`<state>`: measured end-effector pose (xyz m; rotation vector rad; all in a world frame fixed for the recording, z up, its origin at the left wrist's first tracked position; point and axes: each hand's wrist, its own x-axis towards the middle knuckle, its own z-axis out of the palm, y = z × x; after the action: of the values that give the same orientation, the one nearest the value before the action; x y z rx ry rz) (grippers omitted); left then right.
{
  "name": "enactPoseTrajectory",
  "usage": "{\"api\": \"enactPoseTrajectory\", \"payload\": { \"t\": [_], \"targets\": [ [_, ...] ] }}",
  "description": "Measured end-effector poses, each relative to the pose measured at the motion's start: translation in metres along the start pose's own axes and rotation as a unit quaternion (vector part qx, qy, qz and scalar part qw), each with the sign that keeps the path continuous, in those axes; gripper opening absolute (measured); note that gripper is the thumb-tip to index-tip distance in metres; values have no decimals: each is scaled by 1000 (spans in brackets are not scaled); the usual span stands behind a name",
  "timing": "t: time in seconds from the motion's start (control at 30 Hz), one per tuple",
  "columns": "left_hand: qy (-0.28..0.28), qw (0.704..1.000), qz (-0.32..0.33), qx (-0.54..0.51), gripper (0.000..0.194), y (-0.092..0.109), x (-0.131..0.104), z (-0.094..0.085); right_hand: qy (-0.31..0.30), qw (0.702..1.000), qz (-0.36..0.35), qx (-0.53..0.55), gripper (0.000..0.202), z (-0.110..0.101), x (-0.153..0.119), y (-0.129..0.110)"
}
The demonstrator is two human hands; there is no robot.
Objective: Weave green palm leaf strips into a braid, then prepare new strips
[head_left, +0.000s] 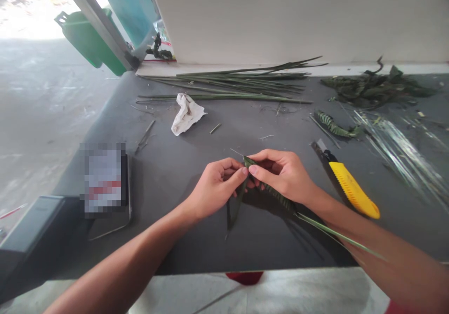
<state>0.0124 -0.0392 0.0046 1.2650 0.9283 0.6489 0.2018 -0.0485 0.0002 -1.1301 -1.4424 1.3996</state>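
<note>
A dark grey table (182, 164) fills the view, with a bundle of long green leaves (231, 87) lying at twelve o'clock. At four o'clock from the hands lies a yellow knife (351, 190). At the centre, the left hand (215, 187) and right hand (284, 173) meet, both pinched shut on a woven leaf strip (277, 194). The strip is narrow, dark green and plaited, its loose ends trailing toward five and seven o'clock.
</note>
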Motion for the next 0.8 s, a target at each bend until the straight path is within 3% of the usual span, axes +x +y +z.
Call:
{"api": "enactPoseTrajectory", "payload": {
  "t": [0.27, 0.5, 0.6, 0.8],
  "targets": [
    [13, 1000, 19, -3, 25, -2, 0, 1, 3, 1000, 7, 22, 13, -2, 0, 1],
    [152, 963, 123, 185, 11, -11, -3, 1, 0, 998, 40, 53, 22, -1, 2, 0],
    [156, 960, 135, 187, 9, -12, -3, 4, -5, 996, 54, 73, 27, -1, 3, -2],
    [158, 955, 148, 201, 25, -13, -4, 7, -16, 990, 83, 117, 37, 1, 3, -5]
  ]
}}
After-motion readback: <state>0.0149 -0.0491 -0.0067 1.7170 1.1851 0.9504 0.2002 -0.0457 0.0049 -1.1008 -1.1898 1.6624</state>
